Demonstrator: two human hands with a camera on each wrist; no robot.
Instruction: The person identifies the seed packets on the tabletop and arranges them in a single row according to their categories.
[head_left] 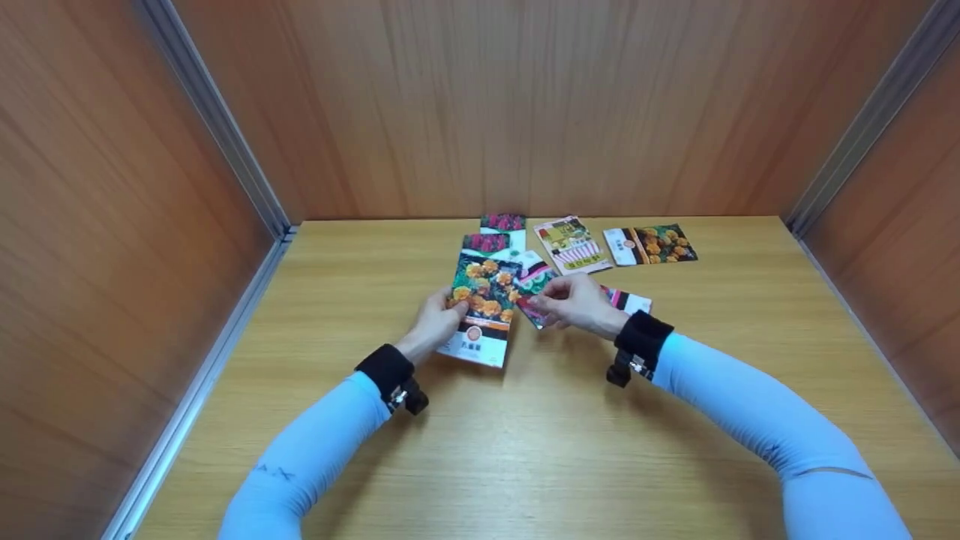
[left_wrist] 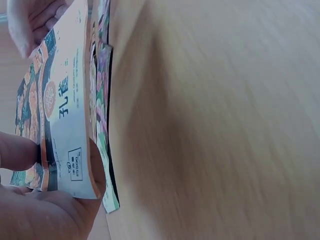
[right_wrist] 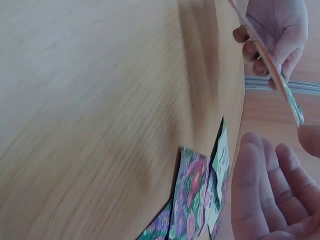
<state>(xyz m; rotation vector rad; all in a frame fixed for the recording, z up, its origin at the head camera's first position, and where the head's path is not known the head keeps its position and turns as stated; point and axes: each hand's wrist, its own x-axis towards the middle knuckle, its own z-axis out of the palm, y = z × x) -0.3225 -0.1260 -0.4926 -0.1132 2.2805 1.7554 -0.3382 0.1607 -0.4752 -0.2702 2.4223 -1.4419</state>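
Our left hand [head_left: 437, 324] pinches the flower packet [head_left: 484, 296] by its side (light, bendy paper, we judge; edges suit); our right hand [head_left: 579, 304], loosely curled, looks empty.

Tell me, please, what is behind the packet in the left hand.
Behind the held packet, the head view shows a nearer pink packet and a farther pink packet. The held packet hides the nearer one's lower part there.

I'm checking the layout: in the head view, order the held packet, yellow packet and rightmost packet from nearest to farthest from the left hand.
1. Held packet: in the left hand.
2. Yellow packet: farther back, to the right.
3. Rightmost packet: just right of the yellow one.
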